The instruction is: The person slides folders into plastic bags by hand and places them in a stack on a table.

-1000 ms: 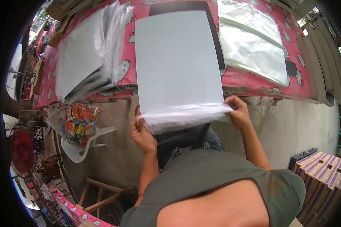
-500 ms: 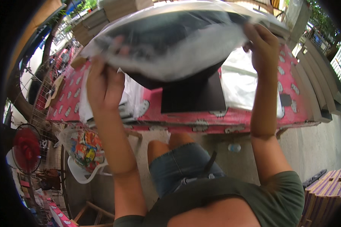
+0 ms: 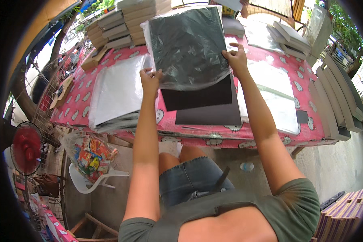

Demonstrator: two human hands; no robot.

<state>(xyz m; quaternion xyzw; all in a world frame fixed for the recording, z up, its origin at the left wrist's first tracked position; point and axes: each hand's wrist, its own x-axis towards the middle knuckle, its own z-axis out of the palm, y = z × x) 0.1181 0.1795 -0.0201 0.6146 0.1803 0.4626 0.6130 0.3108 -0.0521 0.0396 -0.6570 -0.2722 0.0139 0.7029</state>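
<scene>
Both my hands hold up a clear plastic bag [image 3: 189, 52] with a flat black sheet inside it, above the table. My left hand [image 3: 150, 82] pinches the bag's near left corner. On the right edge, my right hand [image 3: 236, 60] grips it between thumb and fingers. Below the bag's near edge a black board [image 3: 201, 98] shows; whether it is partly inside the bag I cannot tell. Another dark board [image 3: 209, 115] lies flat under that, at the table's near edge. To the left rests a pile of white sheets in clear plastic [image 3: 119, 90].
Flat clear plastic bags [image 3: 270, 94] lie at right on the pink patterned table cover [image 3: 74, 99]. Stacked boxes [image 3: 141, 20] rise at the far left. Grey boards [image 3: 330, 101] lean at the right end. Another person's hand [image 3: 244, 6] shows at the far side.
The bag has come down from a blurred, tilted position and now shows its black face flat. My left hand has moved right, my right hand left, closer together.
</scene>
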